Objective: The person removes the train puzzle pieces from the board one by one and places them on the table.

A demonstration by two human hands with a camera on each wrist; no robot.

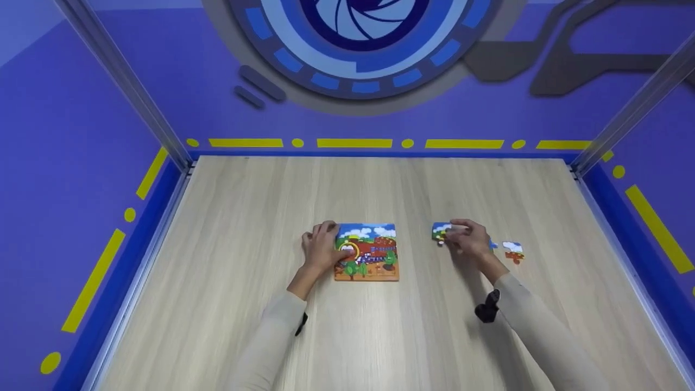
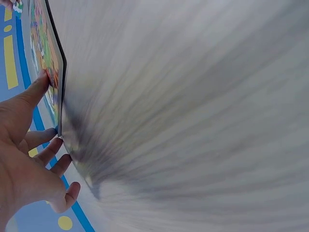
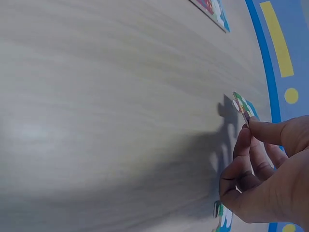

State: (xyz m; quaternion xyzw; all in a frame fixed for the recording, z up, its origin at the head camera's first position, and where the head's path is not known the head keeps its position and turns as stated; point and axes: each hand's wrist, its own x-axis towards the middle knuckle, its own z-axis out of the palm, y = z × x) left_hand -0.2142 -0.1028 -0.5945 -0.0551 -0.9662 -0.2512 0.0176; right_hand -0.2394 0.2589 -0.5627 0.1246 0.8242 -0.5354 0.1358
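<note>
A square jigsaw puzzle (image 1: 377, 247) with a bright cartoon landscape lies flat on the table. My left hand (image 1: 321, 247) holds it at its left side, thumb (image 2: 36, 89) on the picture and fingers along the edge. To the right of the puzzle, my right hand (image 1: 471, 239) pinches a jigsaw piece (image 1: 440, 232) between thumb and fingertips. That piece shows blue sky, white cloud and green, and casts a shadow on the table in the right wrist view. Part of it is covered by the fingers.
Right of my right hand lies a loose piece (image 1: 513, 251) with cloud and orange-brown colours. Another blue bit of a piece (image 1: 493, 244) peeks out from behind that hand. Purple-blue walls (image 1: 163, 70) with metal posts border the wooden table (image 1: 260, 206).
</note>
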